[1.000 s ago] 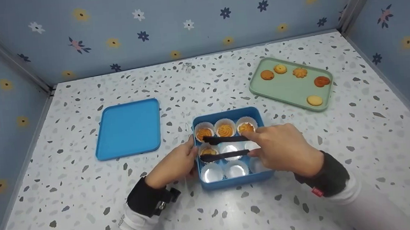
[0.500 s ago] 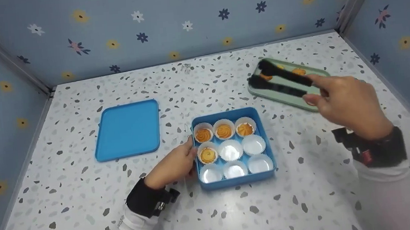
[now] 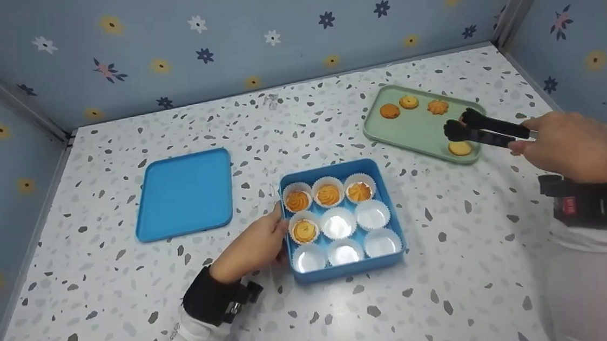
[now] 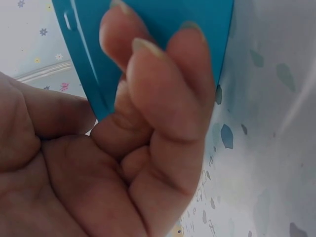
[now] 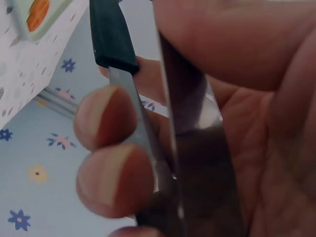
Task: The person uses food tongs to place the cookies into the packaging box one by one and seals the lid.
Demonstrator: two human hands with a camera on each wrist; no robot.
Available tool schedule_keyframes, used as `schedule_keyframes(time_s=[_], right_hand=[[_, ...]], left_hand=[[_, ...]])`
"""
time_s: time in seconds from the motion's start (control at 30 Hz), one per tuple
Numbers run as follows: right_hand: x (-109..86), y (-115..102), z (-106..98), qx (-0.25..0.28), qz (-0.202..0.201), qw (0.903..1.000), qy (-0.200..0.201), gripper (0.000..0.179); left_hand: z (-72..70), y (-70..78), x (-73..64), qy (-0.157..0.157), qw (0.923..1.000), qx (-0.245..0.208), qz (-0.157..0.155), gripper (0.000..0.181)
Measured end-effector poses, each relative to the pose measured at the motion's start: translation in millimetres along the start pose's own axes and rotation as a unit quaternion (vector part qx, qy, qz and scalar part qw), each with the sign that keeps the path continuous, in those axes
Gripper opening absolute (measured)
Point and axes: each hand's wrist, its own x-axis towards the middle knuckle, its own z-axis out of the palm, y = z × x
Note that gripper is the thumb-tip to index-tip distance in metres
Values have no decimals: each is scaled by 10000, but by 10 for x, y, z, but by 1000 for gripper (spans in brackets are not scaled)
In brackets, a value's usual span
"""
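Observation:
A blue box (image 3: 350,270) holds rows of white paper cups; pastries sit in the back row and in the middle row's left cup (image 3: 304,230). My left hand (image 3: 252,247) holds the box at its left side. In the left wrist view its curled fingers (image 4: 163,94) lie against the blue wall. My right hand (image 3: 577,143) grips black-and-metal tongs (image 3: 495,128), their tips apart over the green tray's (image 3: 414,129) right end. The tips hide most of a brown cookie; a pale round cookie (image 3: 460,148) lies just below them.
Toward the tray's back lie a brown round cookie (image 3: 390,111), a yellow ring cookie (image 3: 409,102) and a flower-shaped cookie (image 3: 438,107). A flat blue lid (image 3: 183,195) lies left of the box. Flowered walls (image 3: 238,34) enclose the table's back and sides.
My right hand has carried the tongs from above the box across the tray to its right end. My left hand stays at the box. The pastries in the cups look the same.

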Motion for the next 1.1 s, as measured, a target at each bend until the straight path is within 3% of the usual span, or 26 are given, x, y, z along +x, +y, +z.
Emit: schedule_keyframes(time_s=[0.13,0.27,0.67,0.8,0.93,1.1], right_hand=[[27,5,14,-38,100,9998,-174,79],[31,-62,0,-154,-54,9994,-318,71],[281,-311,-279,-1293,-196,9906,-404,19],[403,-428,-382,-1628,-568,9838,-483,10],[502,-508,-469,-1975,-1183,9721,-455,8],[569,-581,-521,-2255,-1461,9624,-406,11]], left_hand=[[0,3,-17,25,10000,14,-16,59],[1,12,-32,19,10000,7,-96,59],[-4,22,-19,-13,10000,45,-46,59],[-7,19,-17,-15,10000,41,-48,59],[-13,16,-17,-19,10000,39,-26,60],[-17,18,-8,-38,9999,107,90,59]])
